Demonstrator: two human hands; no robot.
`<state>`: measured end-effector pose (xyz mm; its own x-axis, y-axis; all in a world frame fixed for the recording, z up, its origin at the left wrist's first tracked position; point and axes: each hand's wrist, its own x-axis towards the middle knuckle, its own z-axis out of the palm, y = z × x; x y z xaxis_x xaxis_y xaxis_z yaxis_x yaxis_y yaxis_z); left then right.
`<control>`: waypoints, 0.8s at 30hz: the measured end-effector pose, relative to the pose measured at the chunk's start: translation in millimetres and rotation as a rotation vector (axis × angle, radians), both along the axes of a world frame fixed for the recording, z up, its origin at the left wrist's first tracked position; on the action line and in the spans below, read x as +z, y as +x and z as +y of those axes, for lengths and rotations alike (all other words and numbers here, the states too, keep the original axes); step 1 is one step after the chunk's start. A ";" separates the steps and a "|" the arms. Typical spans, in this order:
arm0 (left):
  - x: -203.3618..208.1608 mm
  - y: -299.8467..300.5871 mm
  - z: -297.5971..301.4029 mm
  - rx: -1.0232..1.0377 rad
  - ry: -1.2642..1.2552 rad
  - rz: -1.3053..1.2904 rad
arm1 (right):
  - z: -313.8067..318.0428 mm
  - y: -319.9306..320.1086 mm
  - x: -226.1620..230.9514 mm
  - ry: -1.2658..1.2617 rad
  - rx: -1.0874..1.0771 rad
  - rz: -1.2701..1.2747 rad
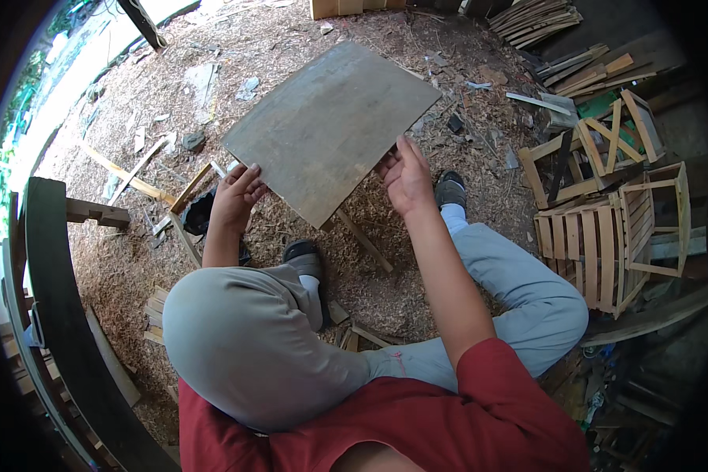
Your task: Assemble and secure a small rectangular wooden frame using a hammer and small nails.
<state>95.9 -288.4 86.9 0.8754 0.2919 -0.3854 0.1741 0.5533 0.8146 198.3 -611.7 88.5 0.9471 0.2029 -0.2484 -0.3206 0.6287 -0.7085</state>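
A flat grey-brown wooden board [330, 130], roughly rectangular with worn patches, is in front of me above the wood-chip floor. My left hand [238, 198] grips its near left edge, fingers curled at the rim. At the near right edge my right hand [406, 175] holds it, with the thumb up and the other fingers partly hidden beneath. From below the board's near corner a thin wooden strip [366, 242] slants toward me; whether it is joined to the board I cannot tell.
Wood shavings [173, 102] and scraps cover the ground. Slatted wooden crates [598, 244] stand at the right, with stacked wood strips [535, 22] behind. Crossed wooden sticks [138, 179] and a black object [199, 212] lie at the left, beyond a dark curved beam [55, 291].
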 end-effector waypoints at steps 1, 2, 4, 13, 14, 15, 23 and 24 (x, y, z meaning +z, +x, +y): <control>-1.1 -1.7 0.7 -0.001 0.001 -0.004 | -3.1 5.4 1.9 0.001 -0.001 -0.004; -3.5 -2.6 1.3 -0.041 0.014 -0.004 | -7.3 10.2 4.0 -0.091 0.002 0.041; -10.4 -7.5 10.9 -0.070 0.036 -0.007 | -6.7 9.1 12.9 -0.174 0.016 0.083; 16.2 36.7 15.5 -0.149 0.357 -0.130 | -1.3 -29.8 15.5 0.113 -0.088 -0.074; 14.9 40.7 17.5 -0.112 0.397 -0.119 | 7.1 -34.0 15.5 0.150 -0.115 -0.093; 14.0 42.4 15.0 -0.116 0.400 -0.121 | 11.7 -33.5 14.0 0.186 -0.148 -0.118; -49.3 31.0 10.7 -0.112 0.549 -0.056 | 40.6 -32.0 -25.6 0.104 -0.114 0.133; -55.3 35.2 6.3 -0.066 0.513 -0.097 | 34.2 -32.6 -32.1 0.098 -0.111 0.142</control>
<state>131.0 -282.1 31.6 0.9229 0.3646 -0.1234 0.1053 0.0692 0.9920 165.8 -577.5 56.4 0.9219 0.1287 -0.3654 -0.3377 0.7294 -0.5950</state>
